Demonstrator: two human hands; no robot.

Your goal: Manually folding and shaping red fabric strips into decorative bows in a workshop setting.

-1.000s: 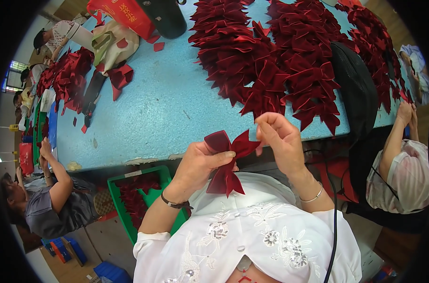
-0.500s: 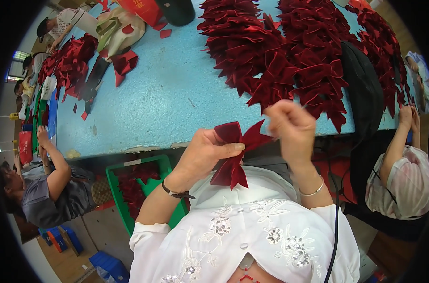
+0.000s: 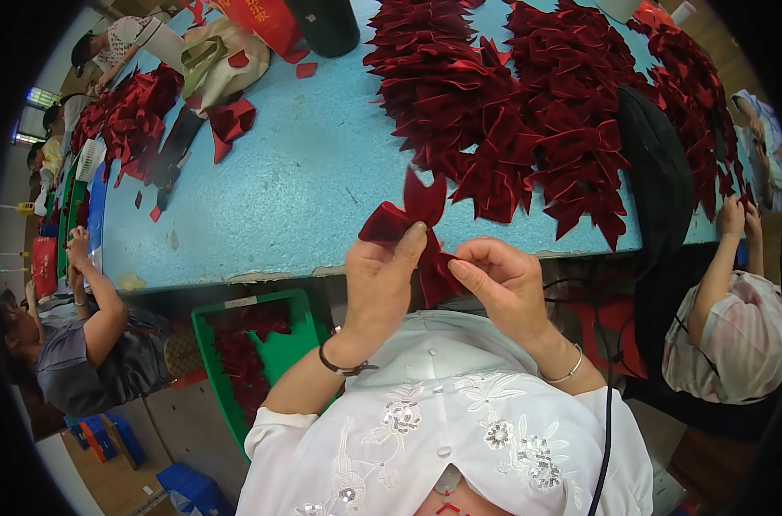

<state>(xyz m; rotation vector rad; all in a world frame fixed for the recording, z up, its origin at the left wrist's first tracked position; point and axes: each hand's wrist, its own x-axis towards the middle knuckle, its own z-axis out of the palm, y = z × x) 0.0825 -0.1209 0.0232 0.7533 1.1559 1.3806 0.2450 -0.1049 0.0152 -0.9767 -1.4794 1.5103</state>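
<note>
A dark red velvet bow [image 3: 425, 199] is held just off the table's near edge, in front of my body. My left hand [image 3: 381, 279] pinches its middle, thumb on top, with loops and tails sticking out around the fingers. From the right, my right hand [image 3: 504, 279] closes thumb and forefinger on the bow's lower right part. Long rows of finished-looking red bows [image 3: 443, 95] lie on the blue table [image 3: 279, 172] beyond my hands, and another row of bows [image 3: 580, 163] runs beside them.
Below the table edge at left stands a green bin [image 3: 301, 327] with red bows inside. A black bag [image 3: 653, 163] hangs at the right. A dark cup [image 3: 326, 26], a cloth bag [image 3: 223, 69] and red scraps lie farther off. Co-workers sit at both sides; a cable runs down at right.
My right hand has come down from above the bow and taken hold of its side. The left hand has turned the bow, so one tail points upward, away from me.
</note>
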